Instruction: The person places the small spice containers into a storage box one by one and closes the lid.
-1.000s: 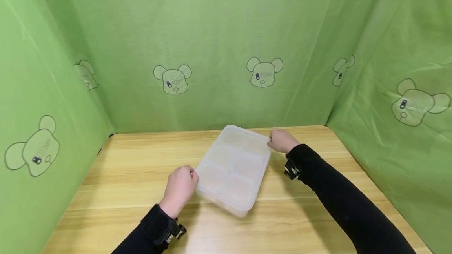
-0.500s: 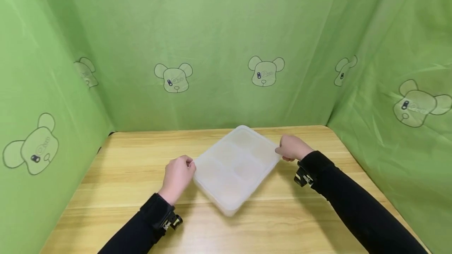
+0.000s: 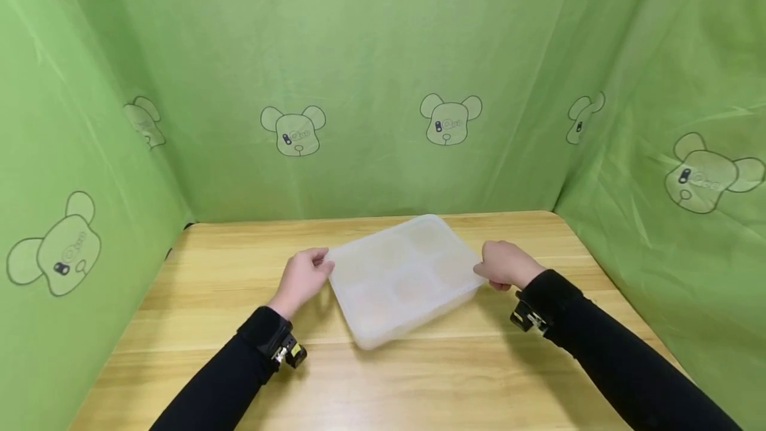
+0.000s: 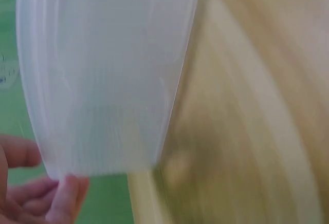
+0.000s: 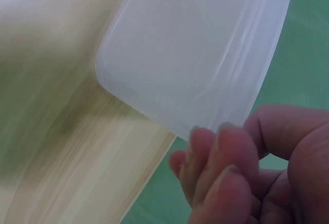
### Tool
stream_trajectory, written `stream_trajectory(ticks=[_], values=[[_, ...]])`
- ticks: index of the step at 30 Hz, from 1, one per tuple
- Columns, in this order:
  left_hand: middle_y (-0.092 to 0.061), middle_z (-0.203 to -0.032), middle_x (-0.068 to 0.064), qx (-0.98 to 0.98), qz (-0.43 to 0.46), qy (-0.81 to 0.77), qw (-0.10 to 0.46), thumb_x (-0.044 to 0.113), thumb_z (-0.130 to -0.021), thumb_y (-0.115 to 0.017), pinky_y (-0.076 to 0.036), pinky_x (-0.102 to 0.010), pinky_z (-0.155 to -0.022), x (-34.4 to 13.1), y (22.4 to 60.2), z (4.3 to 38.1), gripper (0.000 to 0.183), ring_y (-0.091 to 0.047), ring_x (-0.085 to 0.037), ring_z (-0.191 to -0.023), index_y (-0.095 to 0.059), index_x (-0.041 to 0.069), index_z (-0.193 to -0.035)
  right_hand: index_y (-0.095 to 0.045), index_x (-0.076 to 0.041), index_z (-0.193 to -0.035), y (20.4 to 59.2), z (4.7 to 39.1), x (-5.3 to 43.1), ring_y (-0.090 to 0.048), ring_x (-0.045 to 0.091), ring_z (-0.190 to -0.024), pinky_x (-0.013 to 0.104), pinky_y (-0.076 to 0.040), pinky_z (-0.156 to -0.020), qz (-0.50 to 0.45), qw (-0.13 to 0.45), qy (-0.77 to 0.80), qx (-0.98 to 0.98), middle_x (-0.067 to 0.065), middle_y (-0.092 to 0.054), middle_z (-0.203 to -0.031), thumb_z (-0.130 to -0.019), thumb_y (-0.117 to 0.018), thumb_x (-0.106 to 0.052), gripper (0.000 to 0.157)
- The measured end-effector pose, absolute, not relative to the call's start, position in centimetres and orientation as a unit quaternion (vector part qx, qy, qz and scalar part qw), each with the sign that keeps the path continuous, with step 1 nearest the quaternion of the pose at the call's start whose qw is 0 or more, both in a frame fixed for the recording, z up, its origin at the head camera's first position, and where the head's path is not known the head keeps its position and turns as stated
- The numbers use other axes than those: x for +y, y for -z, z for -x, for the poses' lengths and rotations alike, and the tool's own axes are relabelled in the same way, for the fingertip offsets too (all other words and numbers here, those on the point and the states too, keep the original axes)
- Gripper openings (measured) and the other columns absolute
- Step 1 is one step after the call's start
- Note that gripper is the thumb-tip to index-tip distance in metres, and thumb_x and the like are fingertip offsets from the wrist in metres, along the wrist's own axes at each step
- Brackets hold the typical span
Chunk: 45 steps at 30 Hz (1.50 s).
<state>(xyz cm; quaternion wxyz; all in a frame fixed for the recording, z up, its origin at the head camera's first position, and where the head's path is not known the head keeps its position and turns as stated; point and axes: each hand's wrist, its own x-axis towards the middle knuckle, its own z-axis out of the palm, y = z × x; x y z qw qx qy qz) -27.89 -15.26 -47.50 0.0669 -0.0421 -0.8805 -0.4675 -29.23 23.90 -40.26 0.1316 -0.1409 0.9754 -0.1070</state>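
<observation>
A translucent whitish plastic storage box (image 3: 407, 278) with a flat lid is held over the middle of the wooden table, set at a slant. Several pale rounded-square compartments show faintly through the lid. At its left corner, my left hand (image 3: 301, 279) pinches the rim between thumb and fingers; the left wrist view has this hand (image 4: 46, 193) at the box's lower edge (image 4: 108, 106). My right hand (image 3: 507, 265) pinches the opposite right corner. Up close in the right wrist view, the fingers (image 5: 226, 157) curl against the box's corner (image 5: 175, 54). What the compartments contain cannot be made out.
The wooden table (image 3: 197, 285) reaches back to a green cloth wall (image 3: 371, 178) printed with bear heads. Green cloth also closes off the left (image 3: 120, 218) and right (image 3: 646, 231) sides. A small wrist camera (image 3: 290, 351) sits on each black sleeve.
The box has turned clockwise as seen from above, its near corner swinging left. My left hand has moved away from me, and my right hand has come nearer and to the right.
</observation>
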Motion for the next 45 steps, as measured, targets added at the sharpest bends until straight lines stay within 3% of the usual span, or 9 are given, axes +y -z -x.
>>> stream_trajectory(ticks=[7, 14, 29, 45], values=[[-0.063, -0.128, -0.023, -0.873, 0.081, 0.481, 0.036, 0.014, -0.098, -0.063, -0.051, -0.043, -0.099, -15.5, 47.5, 29.7, 0.042, -0.062, -0.034, -0.117, -0.057, -0.008, -0.133, -0.054, -0.009, -0.051, 40.1, 27.7, 23.7, -0.049, 0.013, -0.036, 0.029, -0.047, -0.061, 0.138, 0.142, 0.095, 0.976, -0.002, -0.047, -0.041, -0.091, -0.054, -0.014, 0.04], [-0.063, -0.129, -0.022, -0.874, 0.074, 0.479, 0.03, 0.013, -0.099, -0.062, -0.051, -0.041, -0.098, -15.0, 47.4, 31.0, 0.04, -0.063, -0.033, -0.116, -0.058, -0.008, -0.133, -0.054, -0.008, -0.057, 40.3, 26.2, 23.1, -0.051, 0.015, -0.035, 0.029, -0.047, -0.05, 0.131, 0.138, 0.096, 0.977, -0.001, -0.049, -0.04, -0.089, -0.055, -0.011, 0.032], [-0.07, -0.117, -0.018, -0.896, 0.048, 0.437, 0.063, 0.015, -0.099, -0.063, -0.053, -0.042, -0.093, -14.3, 47.3, 32.1, 0.031, -0.067, -0.031, -0.109, -0.067, -0.005, -0.124, -0.052, -0.01, -0.057, 40.8, 23.1, 21.9, -0.041, 0.011, -0.033, 0.03, -0.044, -0.058, 0.133, 0.126, 0.098, 0.978, -0.005, -0.041, -0.038, -0.089, -0.054, -0.011, 0.033], [-0.07, -0.117, -0.019, -0.899, 0.045, 0.43, 0.068, 0.014, -0.1, -0.062, -0.054, -0.042, -0.092, -14.0, 46.9, 32.1, 0.032, -0.067, -0.032, -0.108, -0.065, -0.005, -0.125, -0.053, -0.01, -0.06, 40.9, 23.1, 22.1, -0.043, 0.013, -0.032, 0.03, -0.044, -0.052, 0.124, 0.125, 0.11, 0.978, -0.004, -0.042, -0.038, -0.09, -0.054, -0.012, 0.031]])
